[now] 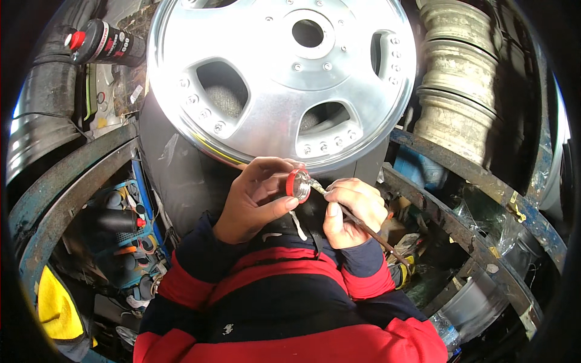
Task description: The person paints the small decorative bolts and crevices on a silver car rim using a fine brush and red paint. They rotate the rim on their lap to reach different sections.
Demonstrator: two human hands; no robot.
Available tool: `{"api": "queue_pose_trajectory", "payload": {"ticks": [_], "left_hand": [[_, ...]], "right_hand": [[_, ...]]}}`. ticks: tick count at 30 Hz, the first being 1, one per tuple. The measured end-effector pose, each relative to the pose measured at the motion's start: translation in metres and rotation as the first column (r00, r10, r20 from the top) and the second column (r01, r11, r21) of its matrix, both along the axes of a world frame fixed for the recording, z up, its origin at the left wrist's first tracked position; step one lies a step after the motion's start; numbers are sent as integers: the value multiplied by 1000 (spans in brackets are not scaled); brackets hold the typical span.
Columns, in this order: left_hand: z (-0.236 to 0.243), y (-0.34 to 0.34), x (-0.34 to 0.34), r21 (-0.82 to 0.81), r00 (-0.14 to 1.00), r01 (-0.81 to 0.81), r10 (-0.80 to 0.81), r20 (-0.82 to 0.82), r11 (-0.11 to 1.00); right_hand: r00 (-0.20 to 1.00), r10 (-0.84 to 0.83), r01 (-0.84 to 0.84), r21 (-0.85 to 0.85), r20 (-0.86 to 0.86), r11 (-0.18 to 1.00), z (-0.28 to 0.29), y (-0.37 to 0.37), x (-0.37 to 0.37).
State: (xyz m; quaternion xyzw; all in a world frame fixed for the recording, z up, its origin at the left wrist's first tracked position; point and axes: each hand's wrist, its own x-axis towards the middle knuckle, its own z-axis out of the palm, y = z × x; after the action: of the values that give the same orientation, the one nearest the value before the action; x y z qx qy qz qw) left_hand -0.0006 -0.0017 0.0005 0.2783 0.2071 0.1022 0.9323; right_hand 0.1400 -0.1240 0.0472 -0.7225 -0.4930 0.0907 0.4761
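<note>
My left hand (257, 196) is closed around a small clear jar with a red rim (292, 181), its opening tipped toward the right. A thin paintbrush (370, 235) with a dark handle is pinched in my right hand (357, 212). The pale brush tip reaches the mouth of the jar; whether it touches the inside is too small to tell. Both hands are in front of my body, just below the near edge of a large polished silver wheel rim (272, 78). That wheel has wide openings and small bolts, and it rests on a dark support (181, 163).
A black bottle with a red cap (112, 43) lies at the far left. Dirty stacked wheels (457, 72) stand at the right. Curved metal bars (460, 163) run along both sides. Lower left are a blue basket (124, 227) of bottles and tools and a yellow cloth (59, 305).
</note>
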Motion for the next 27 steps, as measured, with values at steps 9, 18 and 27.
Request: {"api": "queue_pose_trajectory", "payload": {"ticks": [9,18,27], "left_hand": [[1,2,1,37,999,14,-12,-35,999],[3,3,1,-40,998,38,-40,-52,998],[-2,2,-2,-66,998,47,-50,-39,997]], "right_hand": [[867,-356,382,5,-349,924,-4,-14,2],[854,-499,465,-215,-146,859,-37,-29,30],[856,-514,488,-245,-54,838,-39,-27,31]]}}
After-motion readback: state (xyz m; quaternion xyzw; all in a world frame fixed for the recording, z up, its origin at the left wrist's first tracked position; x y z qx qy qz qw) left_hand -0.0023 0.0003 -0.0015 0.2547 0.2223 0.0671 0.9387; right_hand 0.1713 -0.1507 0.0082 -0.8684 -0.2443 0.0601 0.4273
